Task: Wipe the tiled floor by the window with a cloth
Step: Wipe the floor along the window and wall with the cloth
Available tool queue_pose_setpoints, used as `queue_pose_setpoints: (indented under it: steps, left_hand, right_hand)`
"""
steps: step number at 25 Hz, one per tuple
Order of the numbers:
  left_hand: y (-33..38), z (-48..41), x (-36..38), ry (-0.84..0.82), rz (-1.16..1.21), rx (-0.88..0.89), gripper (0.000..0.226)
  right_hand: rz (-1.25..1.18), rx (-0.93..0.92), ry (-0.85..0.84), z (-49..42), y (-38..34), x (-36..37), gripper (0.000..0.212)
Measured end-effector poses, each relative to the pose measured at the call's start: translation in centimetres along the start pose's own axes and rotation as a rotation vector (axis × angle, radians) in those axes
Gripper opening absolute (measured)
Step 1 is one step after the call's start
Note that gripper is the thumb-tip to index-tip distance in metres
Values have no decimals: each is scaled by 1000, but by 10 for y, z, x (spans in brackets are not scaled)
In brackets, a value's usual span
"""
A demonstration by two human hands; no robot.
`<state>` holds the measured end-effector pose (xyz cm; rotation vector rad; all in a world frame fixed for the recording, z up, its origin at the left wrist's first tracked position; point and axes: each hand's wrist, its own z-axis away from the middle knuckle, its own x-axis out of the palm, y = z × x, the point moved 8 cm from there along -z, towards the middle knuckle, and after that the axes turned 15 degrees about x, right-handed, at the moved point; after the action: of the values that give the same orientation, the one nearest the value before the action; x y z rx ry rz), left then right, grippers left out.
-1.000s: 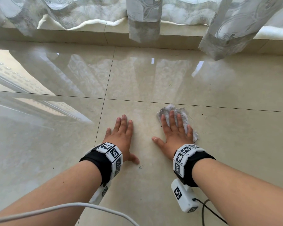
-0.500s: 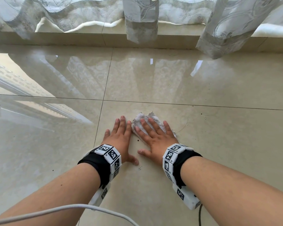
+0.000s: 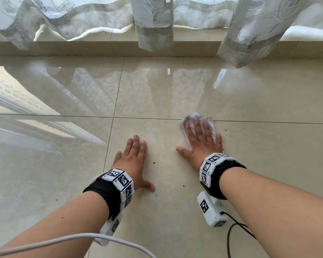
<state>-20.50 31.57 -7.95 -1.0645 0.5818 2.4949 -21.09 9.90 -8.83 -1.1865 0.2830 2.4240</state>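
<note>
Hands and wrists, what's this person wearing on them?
No sleeves; forearms are bare. Behind the left hand and the right hand sits a black wrist band ringed with white square tiles bearing black-and-white markers. A white marked box hangs under each wrist; a white cable passes the left box, a black cable leaves the right box.

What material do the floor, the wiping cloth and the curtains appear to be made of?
Floor: likely polished ceramic or stone tile; glossy, shows reflections. Cloth: soft white fabric, perhaps paper; crumpled, fuzzy. Curtains: sheer patterned textile; light shines through.
</note>
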Motion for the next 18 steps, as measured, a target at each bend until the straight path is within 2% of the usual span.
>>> queue_pose_setpoints:
  steps: [5,10,14,18]
  left_hand:
    - [2,-3,1,-16,0,3,148]
    - [2,-7,-2,-4,-7,16,149]
    - [2,-10,-2,2,-15,11,150]
    - [2,-13,-4,7,-33,12,150]
  right_hand:
    - [-67,129,15,-7,35,-7,84]
    - [-65,166,12,-8,37,-8,89]
    - [21,42,4,5,16,3,91]
    - [100,-213,6,36,-28,27,95]
